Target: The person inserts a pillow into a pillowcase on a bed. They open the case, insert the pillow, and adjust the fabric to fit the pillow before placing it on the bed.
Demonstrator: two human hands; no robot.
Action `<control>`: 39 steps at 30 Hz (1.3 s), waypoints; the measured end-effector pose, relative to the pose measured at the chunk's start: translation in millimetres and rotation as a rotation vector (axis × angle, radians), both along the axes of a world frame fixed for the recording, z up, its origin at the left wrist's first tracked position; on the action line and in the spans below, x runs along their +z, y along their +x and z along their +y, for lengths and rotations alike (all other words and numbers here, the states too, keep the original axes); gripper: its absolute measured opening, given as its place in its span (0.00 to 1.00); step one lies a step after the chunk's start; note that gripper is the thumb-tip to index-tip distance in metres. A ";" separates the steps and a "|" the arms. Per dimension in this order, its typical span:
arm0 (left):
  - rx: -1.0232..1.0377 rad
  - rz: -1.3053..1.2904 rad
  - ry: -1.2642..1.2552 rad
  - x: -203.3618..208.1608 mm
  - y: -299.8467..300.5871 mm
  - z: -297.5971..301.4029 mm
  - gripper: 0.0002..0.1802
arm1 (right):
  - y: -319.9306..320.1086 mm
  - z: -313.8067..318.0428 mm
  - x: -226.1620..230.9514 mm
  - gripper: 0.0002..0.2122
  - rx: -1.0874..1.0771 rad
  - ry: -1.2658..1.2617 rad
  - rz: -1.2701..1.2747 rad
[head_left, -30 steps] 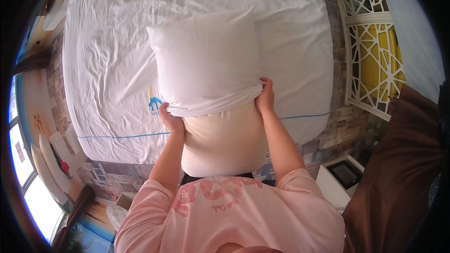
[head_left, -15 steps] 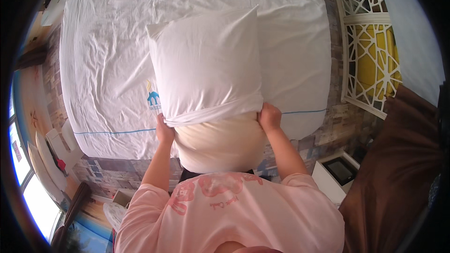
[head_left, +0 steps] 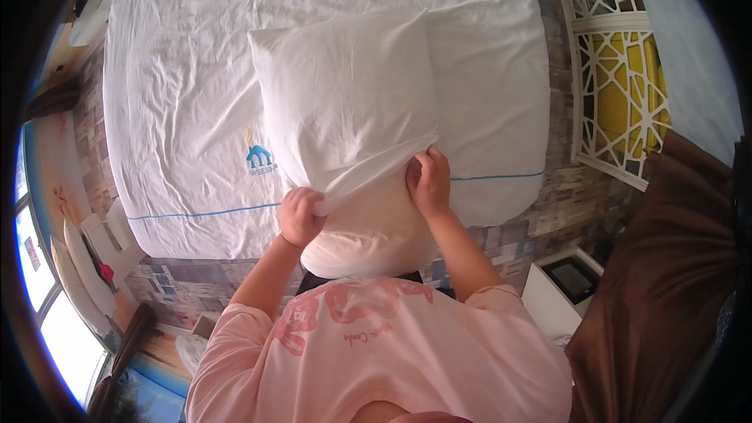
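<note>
A white pillowcase covers the far part of a cream pillow, whose near end bulges out bare toward my body. My left hand pinches the left side of the case's open hem, bunching the cloth at its fingertips. On the other side, my right hand lies curled against the pillow at the right end of the hem, its fingers closed on the edge of the case. Between the two hands the hem runs slantwise, lower at the left. What the fingertips do under the cloth is partly hidden.
Under the pillow spreads a bed with a wrinkled white sheet crossed by a blue line. A white box-like stand with a dark top panel is at the right, beside a brown curtain. A white lattice screen stands farther right.
My left hand has moved inward and slightly nearer, drawing the left hem toward me. My right hand has shifted up and inward. The hem, nearly level before, now slants.
</note>
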State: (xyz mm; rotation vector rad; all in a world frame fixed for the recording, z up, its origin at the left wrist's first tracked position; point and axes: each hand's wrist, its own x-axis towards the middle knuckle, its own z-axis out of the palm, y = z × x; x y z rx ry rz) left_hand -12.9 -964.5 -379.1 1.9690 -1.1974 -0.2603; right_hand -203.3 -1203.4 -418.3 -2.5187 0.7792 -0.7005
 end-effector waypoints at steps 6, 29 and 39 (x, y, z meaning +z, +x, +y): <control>-0.187 -0.056 -0.043 32.8 -28.4 3.6 0.18 | 5.2 -0.3 2.8 0.18 0.014 0.044 0.013; 0.065 -0.023 0.439 -26.7 -16.3 27.5 0.04 | -25.6 -29.8 -46.9 0.16 -0.437 0.636 0.370; -0.012 0.117 0.532 -2.7 -15.1 43.6 0.08 | -21.2 7.3 51.1 0.20 -0.406 1.038 0.250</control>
